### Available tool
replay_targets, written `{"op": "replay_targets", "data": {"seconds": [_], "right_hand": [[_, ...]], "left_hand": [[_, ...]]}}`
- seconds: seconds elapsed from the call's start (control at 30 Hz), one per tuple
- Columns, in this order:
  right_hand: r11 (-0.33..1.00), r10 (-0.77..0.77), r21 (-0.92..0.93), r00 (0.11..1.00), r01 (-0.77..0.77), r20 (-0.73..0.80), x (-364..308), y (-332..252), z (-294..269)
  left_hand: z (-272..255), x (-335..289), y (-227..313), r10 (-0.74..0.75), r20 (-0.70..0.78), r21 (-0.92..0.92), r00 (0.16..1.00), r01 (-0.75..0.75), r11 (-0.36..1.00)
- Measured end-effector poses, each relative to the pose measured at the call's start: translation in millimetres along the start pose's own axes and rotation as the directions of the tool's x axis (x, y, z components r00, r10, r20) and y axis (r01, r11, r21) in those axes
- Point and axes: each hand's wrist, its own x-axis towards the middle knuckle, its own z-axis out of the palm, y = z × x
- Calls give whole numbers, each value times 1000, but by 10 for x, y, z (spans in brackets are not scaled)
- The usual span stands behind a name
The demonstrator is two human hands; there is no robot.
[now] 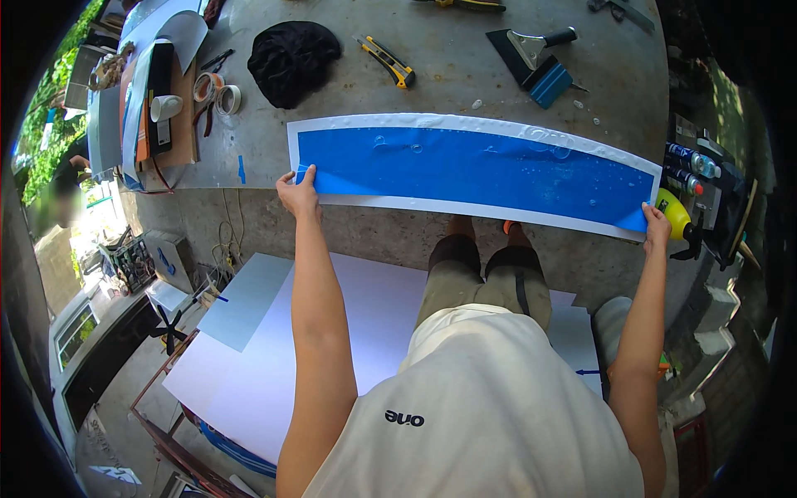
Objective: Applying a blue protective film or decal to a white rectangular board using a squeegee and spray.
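Note:
A long blue vinyl sheet with a white border (465, 170) stretches between my hands along the near edge of the grey worktable (448, 58). Water drops and small bubbles dot its surface, mostly toward the upper right. My left hand (300, 192) pinches its lower left corner, thumb on top. At the lower right corner, my right hand (656, 224) grips the sheet between thumb and fingers. Beyond the sheet lie a blue squeegee (550, 81), a black-bladed scraper with a handle (531, 48) and a yellow utility knife (387, 63).
A crumpled black cloth (294, 62) and tape rolls (227, 100) lie at the table's left, beside stacked boards and papers (149, 108). A yellow spray bottle (674, 214) stands at the right, near spray cans (693, 159). Behind me are large white sheets (241, 390). Another person is at far left.

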Motion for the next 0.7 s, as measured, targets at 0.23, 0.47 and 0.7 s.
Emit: {"op": "replay_targets", "data": {"seconds": [0.23,0.47,0.7], "right_hand": [[1000,-3,8,1000,2,26,49,41,-18],[1000,-9,11,1000,9,24,40,33,-13],[1000,18,7,1000,-18,23,39,22,-16]], "left_hand": [[-19,101,-67,-4,72,43,997,1,999],[-35,114,-102,84,56,86,995,-88,992],[-62,187,-135,111,64,150,992,-119,981]]}}
